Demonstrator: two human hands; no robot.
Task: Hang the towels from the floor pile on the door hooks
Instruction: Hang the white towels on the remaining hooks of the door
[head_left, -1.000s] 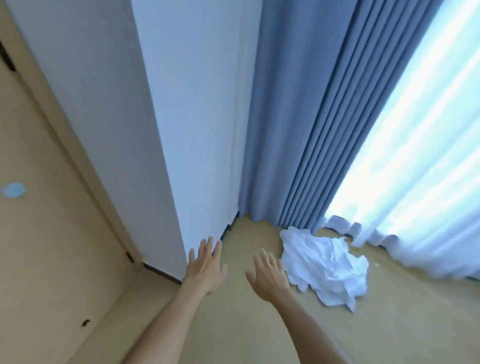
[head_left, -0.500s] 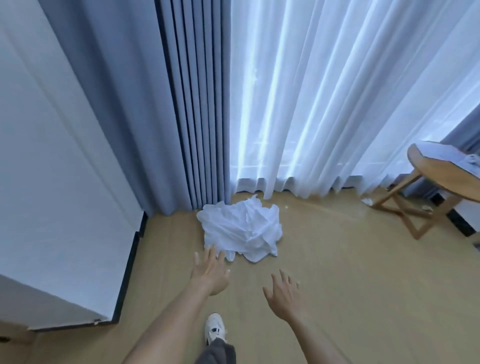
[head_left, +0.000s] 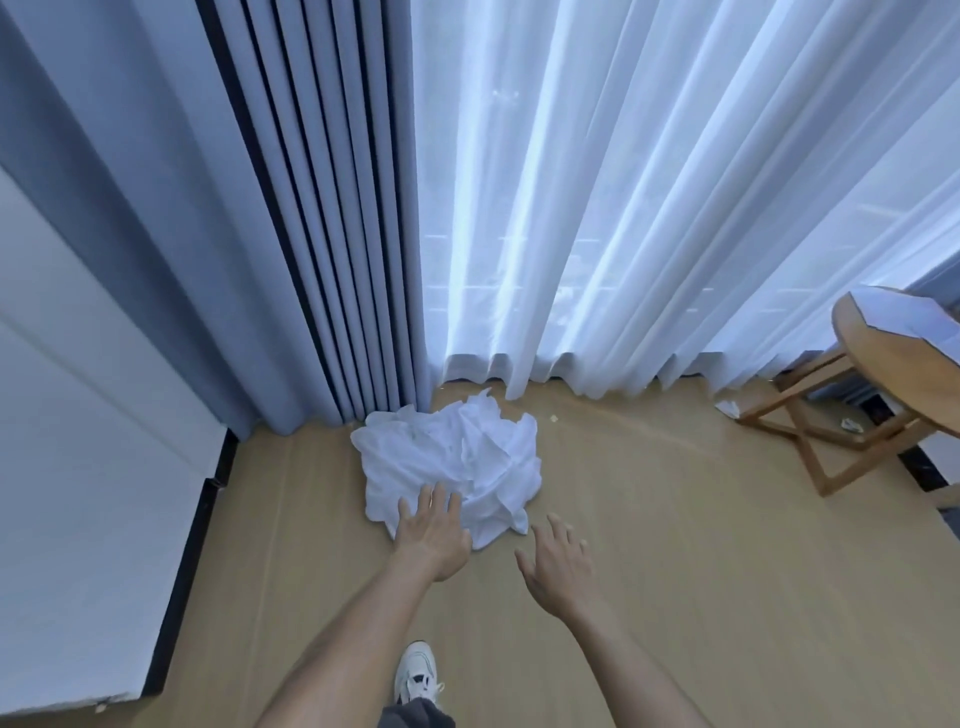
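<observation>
At nine o'clock in my view stands a white panelled wall with a black skirting strip along its foot. Toward eleven o'clock hang the grey-blue pleated drapes, and from twelve to two o'clock the sheer white curtain glows with daylight, its hem reaching the light wooden plank floor.

The crumpled pile of white towels lies on the floor at the centre, right at the foot of the drapes where they meet the sheer curtain. My left hand reaches out at six o'clock with fingers straight and slightly spread, their tips overlapping the near edge of the pile; I cannot tell whether they touch the cloth. It holds nothing. Just right of it, my right hand hangs over bare floor beside the pile's near right corner, fingers relaxed and apart, holding nothing.

Below the arms a white sneaker shows at six o'clock. At three o'clock stands a round wooden bench on crossed legs, with white cloth or paper lying on its top.
</observation>
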